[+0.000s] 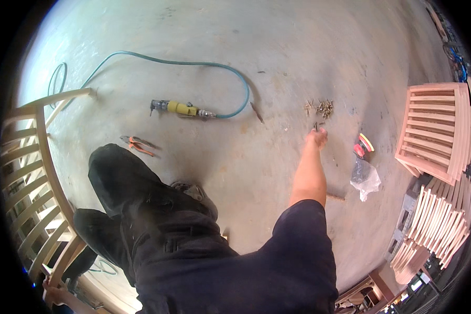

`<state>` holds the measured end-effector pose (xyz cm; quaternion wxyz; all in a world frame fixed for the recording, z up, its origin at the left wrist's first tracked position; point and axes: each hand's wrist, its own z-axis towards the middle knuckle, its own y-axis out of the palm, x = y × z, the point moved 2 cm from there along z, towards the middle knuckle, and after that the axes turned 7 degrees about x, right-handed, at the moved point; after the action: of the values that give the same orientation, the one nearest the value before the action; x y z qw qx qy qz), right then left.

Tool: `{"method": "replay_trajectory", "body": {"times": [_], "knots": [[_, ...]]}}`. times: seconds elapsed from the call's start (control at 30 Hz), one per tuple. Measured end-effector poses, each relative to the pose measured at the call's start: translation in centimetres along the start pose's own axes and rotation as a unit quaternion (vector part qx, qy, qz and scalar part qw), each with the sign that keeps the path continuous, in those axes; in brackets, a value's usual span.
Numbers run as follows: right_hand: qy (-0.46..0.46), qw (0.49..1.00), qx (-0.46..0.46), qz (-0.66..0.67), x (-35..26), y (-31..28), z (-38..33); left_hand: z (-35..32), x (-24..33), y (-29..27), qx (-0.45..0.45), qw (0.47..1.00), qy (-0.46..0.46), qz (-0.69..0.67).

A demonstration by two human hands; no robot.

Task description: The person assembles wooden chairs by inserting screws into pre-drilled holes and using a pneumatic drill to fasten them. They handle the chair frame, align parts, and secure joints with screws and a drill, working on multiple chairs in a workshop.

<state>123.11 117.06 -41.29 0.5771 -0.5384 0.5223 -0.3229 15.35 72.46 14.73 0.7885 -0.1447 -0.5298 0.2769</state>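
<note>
My right arm stretches forward over the floor, and my right hand (317,137) is low with its fingers pinched together. Small dark bits show at the fingertips, too small to name. Just beyond lies a small heap of brass-coloured screws (325,109), with looser ones (310,107) beside it. At the lower left, my left hand (55,294) is closed around the edge of a pale wooden slatted chair frame (52,172), partly hidden in the dim rim of the view.
A yellow-and-black air tool (180,108) lies on the floor, joined to a teal hose (209,64). Orange-handled pliers (139,145) lie near my knee. Rightward are a red-and-yellow object (364,145), a clear plastic bag (365,178), a slatted wooden panel (434,128) and stacked wooden slats (437,222).
</note>
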Motion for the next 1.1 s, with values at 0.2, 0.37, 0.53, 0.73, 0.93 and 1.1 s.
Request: {"method": "replay_trajectory", "body": {"times": [0.2, 0.37, 0.53, 0.73, 0.93, 1.1], "knots": [[-0.040, 0.997, -0.053, -0.028, -2.1, -0.7, 1.5, -0.2, 0.6, 1.2, 0.005, 1.000, -0.019, -0.016], [-0.012, 0.995, -0.061, -0.080, -3.5, 0.7, 2.3, 0.0, -0.8, 1.4, 0.009, 0.997, -0.038, -0.062], [-0.143, 0.980, -0.028, 0.138, 0.1, 4.4, -1.6, -1.7, -4.6, -1.2, 0.038, 0.986, -0.063, -0.151], [-0.327, 0.907, -0.034, 0.265, -4.2, 2.8, -15.1, -11.6, 1.3, 5.3, 0.037, 0.955, -0.006, -0.294], [-0.568, 0.742, -0.278, 0.224, -13.9, 4.5, -32.1, -15.8, 6.5, 7.5, 0.082, 0.930, 0.027, -0.357], [-0.571, 0.670, -0.343, 0.327, -23.0, 3.5, -45.5, -15.1, 2.5, 4.3, 0.054, 0.956, 0.050, -0.285]]}}
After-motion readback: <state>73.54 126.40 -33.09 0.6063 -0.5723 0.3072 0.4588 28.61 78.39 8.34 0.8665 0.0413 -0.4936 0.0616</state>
